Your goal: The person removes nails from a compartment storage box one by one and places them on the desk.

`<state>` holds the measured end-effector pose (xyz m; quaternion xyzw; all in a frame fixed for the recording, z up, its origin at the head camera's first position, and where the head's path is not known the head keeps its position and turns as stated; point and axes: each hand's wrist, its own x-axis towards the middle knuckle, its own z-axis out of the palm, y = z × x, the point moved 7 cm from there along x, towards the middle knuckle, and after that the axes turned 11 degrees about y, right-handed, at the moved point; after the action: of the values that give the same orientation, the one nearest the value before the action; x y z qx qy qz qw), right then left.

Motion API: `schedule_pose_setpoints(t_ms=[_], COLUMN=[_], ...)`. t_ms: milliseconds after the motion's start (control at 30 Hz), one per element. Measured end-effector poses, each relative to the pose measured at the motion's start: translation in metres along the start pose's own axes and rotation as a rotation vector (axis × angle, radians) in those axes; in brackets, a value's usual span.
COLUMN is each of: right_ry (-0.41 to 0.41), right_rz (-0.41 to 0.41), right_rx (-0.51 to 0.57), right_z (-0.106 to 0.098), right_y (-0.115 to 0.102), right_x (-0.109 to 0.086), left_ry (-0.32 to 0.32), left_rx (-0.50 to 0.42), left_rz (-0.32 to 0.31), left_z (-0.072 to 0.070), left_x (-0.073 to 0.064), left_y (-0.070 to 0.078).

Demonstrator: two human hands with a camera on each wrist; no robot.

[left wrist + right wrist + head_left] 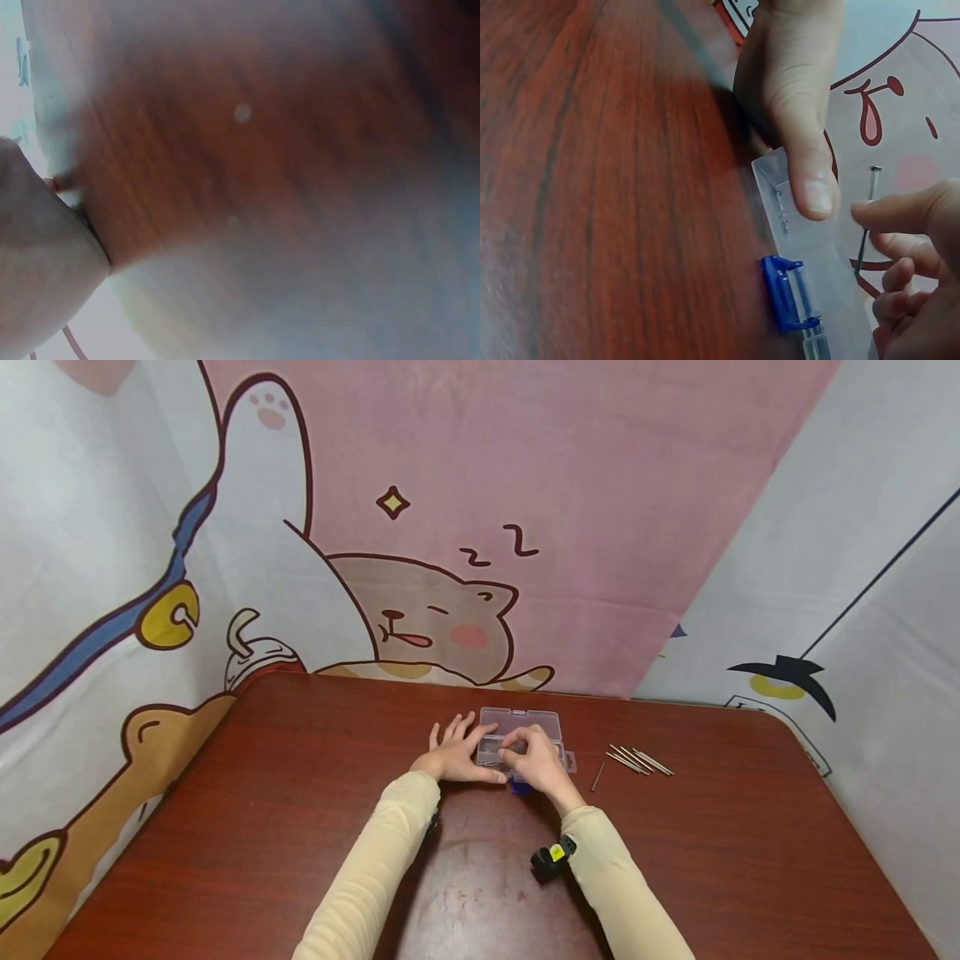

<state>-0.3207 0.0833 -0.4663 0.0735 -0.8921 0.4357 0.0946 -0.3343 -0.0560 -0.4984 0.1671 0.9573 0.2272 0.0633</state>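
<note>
A clear plastic box (534, 723) stands on the table, lid raised at the back and a blue latch (787, 294) on its front. My left hand (457, 760) steadies it from the left with fingers spread, its thumb (816, 184) extended along the front rim in the right wrist view. Between thumb and fingertips, my right hand (537, 765) pinches a thin metal nail (873, 180), flat head up, over the box. Some metal pieces (782, 211) show through the box wall. The left wrist view catches only a blurred part of the left hand (45, 262).
To the right of the box, several silver nails (640, 761) lie in a loose group, with one separate nail (597, 777) nearer the box. The dark red wooden table (247, 852) meets a cartoon-printed cloth (600, 527) behind it.
</note>
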Motion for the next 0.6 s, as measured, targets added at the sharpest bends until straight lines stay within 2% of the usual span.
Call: schedule_pose_setpoints(t_ms=[233, 600], right_ry=[0.096, 0.081], right_rz=[-0.055, -0.047], right_rx=[0.085, 0.103], right_z=[-0.013, -0.033], right_y=[-0.008, 0.001], right_x=[0.000, -0.005], left_ry=[0.004, 0.002], left_rx=[0.017, 0.012], left_rz=[-0.008, -0.010], left_z=[0.004, 0.000], left_x=[0.002, -0.001], left_y=[-0.004, 0.000])
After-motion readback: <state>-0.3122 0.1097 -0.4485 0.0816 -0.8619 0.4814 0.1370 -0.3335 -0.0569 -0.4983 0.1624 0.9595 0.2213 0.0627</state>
